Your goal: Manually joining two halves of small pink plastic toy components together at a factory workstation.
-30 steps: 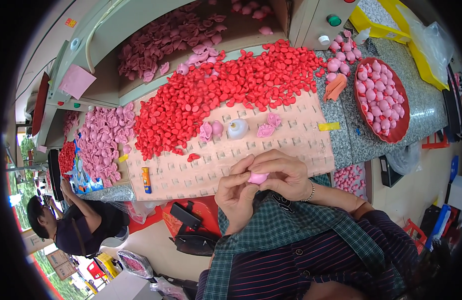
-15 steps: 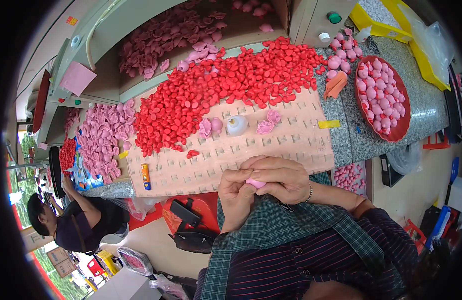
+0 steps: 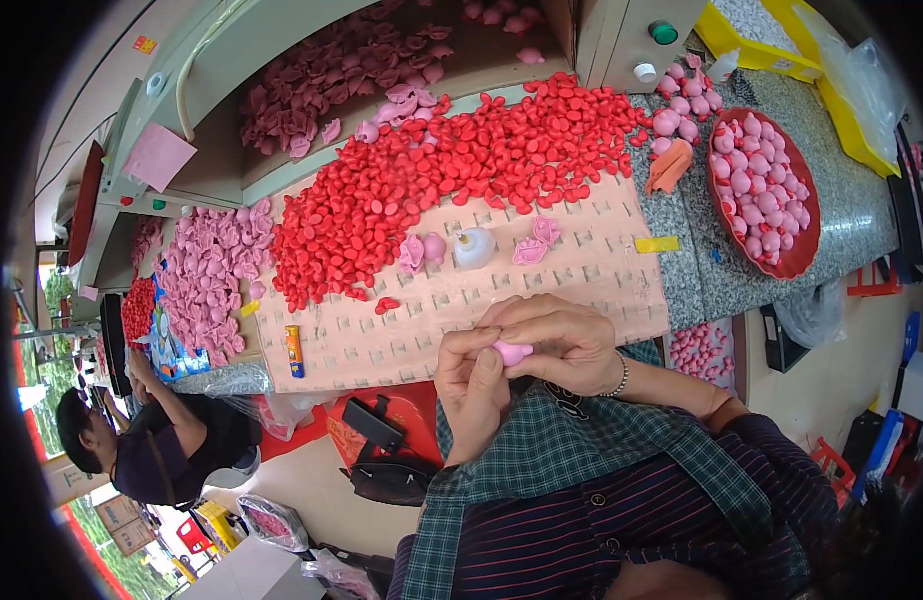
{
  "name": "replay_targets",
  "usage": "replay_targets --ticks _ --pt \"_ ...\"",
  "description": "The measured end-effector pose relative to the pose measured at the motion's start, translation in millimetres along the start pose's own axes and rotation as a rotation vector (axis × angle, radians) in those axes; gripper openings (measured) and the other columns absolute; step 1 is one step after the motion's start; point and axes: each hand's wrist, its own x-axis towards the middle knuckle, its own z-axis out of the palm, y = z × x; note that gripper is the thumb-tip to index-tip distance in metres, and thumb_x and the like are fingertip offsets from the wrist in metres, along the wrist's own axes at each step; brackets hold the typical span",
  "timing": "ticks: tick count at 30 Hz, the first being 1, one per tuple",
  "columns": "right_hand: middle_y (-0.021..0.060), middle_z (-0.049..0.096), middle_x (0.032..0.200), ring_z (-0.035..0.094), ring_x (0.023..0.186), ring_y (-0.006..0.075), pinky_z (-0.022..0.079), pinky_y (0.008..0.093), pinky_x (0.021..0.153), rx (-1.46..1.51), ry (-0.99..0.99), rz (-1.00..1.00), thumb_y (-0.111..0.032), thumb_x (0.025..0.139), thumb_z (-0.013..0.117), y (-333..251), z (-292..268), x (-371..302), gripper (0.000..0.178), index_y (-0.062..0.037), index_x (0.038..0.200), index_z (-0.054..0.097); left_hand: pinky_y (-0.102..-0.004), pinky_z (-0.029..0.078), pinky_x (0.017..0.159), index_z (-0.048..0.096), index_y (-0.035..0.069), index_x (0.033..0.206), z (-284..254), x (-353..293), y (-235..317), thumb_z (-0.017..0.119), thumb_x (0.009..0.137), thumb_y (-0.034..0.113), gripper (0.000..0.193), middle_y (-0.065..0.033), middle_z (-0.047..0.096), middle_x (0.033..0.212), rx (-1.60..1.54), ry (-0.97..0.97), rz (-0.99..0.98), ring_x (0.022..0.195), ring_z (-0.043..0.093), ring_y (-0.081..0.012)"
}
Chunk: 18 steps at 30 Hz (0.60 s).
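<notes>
A small, rounded pink piece (image 3: pixel 513 353) is pinched between both hands, just over the near edge of the mat. My left hand (image 3: pixel 470 382) grips it with thumb and fingers from the left. On the other side my right hand (image 3: pixel 572 345) is closed around it, fingertips meeting those of the left. Part of the piece is hidden by the fingers. Beyond the hands a white squeeze bottle (image 3: pixel 474 249) stands on the mat, between a pink petal-like piece with a ball (image 3: pixel 412 254) and two more petal-like pink pieces (image 3: pixel 530 250).
A wide heap of red bean-shaped pieces (image 3: pixel 452 160) covers the mat's far part. Pink pieces (image 3: pixel 207 265) pile up at left. At right stands a red bowl (image 3: pixel 806 262) of pink-and-red pieces. A glue tube (image 3: pixel 295 352) lies front left. Another person (image 3: pixel 162 440) works at far left.
My fingers have shifted slightly around the pink piece, and more of it shows now. The hands have risen a little; the things on the mat stay put.
</notes>
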Motion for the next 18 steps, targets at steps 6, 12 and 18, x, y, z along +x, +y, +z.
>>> replay_targets --ticks 6,12,18 --pt "0.0183 0.068 0.108 0.067 0.106 0.0299 0.054 0.0387 0.091 -0.049 0.005 -0.039 0.004 0.079 0.075 2 4 -2 0.029 0.0022 0.107 0.068 -0.0297 0.047 0.093 0.056 -0.001 0.111 1 -1 0 0.060 0.098 0.006 0.016 -0.0138 0.065 0.113 0.009 0.066 0.008 0.102 0.061 -0.0153" --pt "0.0201 0.065 0.114 0.064 0.111 0.0330 0.053 0.0429 0.094 -0.014 -0.032 0.008 0.004 0.078 0.078 13 3 -7 0.036 0.0030 0.111 0.064 -0.0286 0.048 0.091 0.057 -0.001 0.112 0 0 -3 0.059 0.098 0.006 0.016 -0.0130 0.065 0.111 0.017 0.093 0.003 0.100 0.061 -0.0140" --pt "0.0200 0.061 0.118 0.062 0.114 0.0349 0.053 0.0443 0.095 0.398 0.034 0.182 0.002 0.083 0.074 11 2 -5 0.032 0.0008 0.113 0.061 -0.0374 0.045 0.100 0.057 0.000 0.120 4 -3 -2 0.060 0.099 0.011 0.024 -0.0176 0.062 0.121 0.228 0.044 0.117 0.112 0.060 -0.0218"
